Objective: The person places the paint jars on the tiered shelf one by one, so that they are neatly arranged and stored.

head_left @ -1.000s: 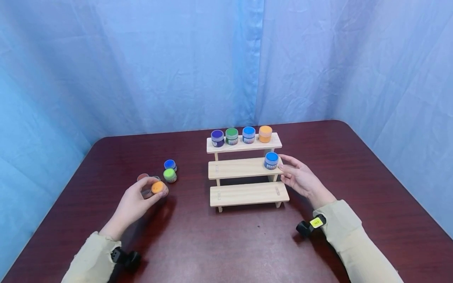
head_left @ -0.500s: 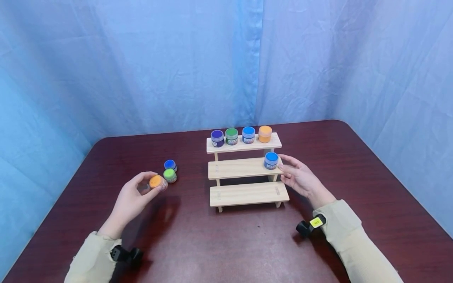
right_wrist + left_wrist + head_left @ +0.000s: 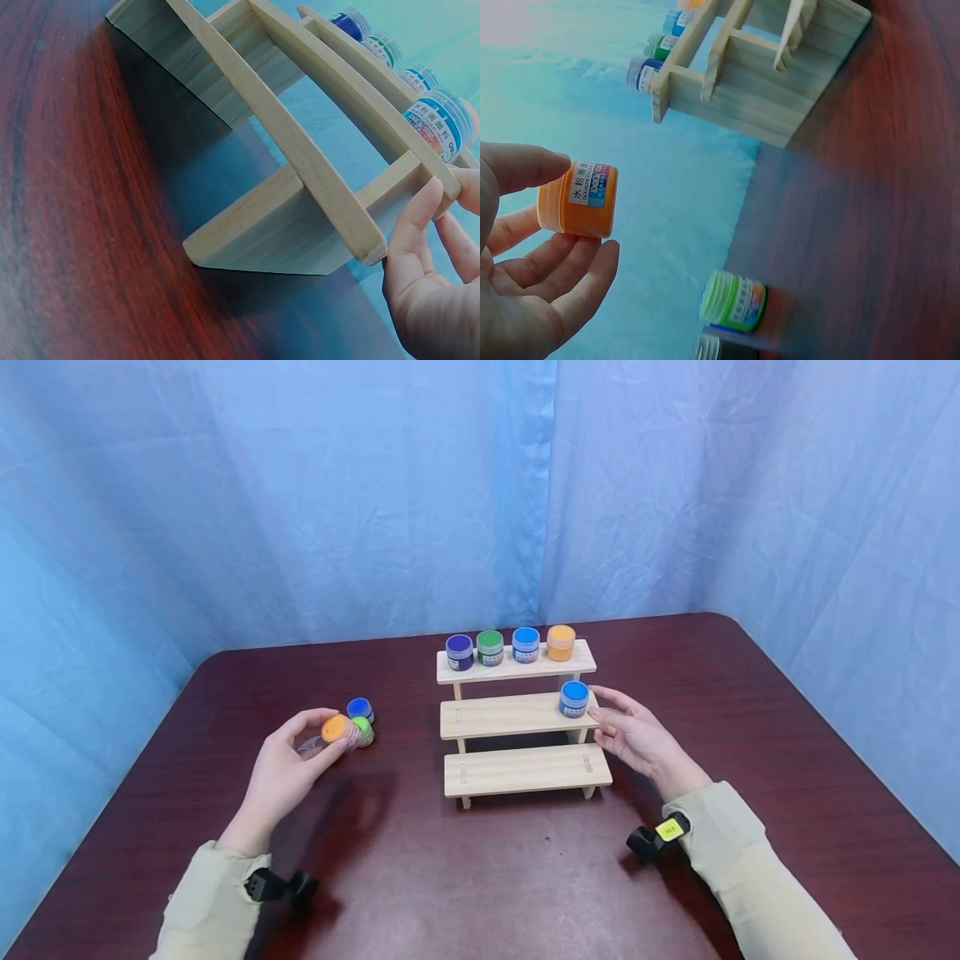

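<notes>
Held between the thumb and fingers of my left hand [image 3: 281, 768] is an orange paint jar [image 3: 589, 199], raised above the table. Behind it in the head view are a light green jar [image 3: 364, 732] and a blue jar [image 3: 360, 709]. My right hand [image 3: 637, 735] pinches the right end of the middle step of a three-step wooden stand [image 3: 360, 112]. On that step, close to the fingertips, sits a blue paint jar [image 3: 573, 700]. Purple [image 3: 459, 652], green [image 3: 490, 648], blue [image 3: 526, 645] and orange [image 3: 561, 643] jars line the top step.
The stand rests on a dark red-brown table [image 3: 480, 877]. Light blue curtains [image 3: 375, 502] hang behind and at both sides. A dark jar [image 3: 716, 349] shows partly at the bottom of the left wrist view, beside the light green one.
My left hand has lifted the orange jar and moved it slightly away from me, so it now overlaps the light green jar in the head view. The right hand stays on the stand.
</notes>
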The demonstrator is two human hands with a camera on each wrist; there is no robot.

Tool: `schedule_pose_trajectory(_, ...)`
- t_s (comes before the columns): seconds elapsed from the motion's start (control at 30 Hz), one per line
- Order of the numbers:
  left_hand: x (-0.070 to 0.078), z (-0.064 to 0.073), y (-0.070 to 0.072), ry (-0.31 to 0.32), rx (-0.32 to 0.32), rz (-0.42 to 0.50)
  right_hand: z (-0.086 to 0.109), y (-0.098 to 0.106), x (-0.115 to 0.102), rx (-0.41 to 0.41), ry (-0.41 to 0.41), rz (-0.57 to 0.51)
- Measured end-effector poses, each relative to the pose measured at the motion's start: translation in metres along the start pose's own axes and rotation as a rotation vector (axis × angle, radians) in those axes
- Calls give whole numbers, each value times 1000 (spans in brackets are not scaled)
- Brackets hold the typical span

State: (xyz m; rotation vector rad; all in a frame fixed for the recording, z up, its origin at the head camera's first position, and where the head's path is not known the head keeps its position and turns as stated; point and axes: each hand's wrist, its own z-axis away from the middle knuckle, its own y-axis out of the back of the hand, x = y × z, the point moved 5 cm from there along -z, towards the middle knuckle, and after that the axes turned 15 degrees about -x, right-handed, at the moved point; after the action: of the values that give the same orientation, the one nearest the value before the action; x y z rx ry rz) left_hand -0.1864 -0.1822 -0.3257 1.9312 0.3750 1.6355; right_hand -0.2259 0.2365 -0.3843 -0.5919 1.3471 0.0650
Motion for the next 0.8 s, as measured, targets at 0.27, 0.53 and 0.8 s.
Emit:
schedule_pose_trajectory(0.27,7,-10,-8,-43,-9,110,1,-1,-1,4,-6,-1)
schedule_pose_trajectory(0.53,14,-13,-13,-63,-21,168,1,-2,-2,4,-5,5)
schedule_pose_trajectory(0.8,23,-22,-20,-95,-38,256,1,-1,-1,3,-9,4)
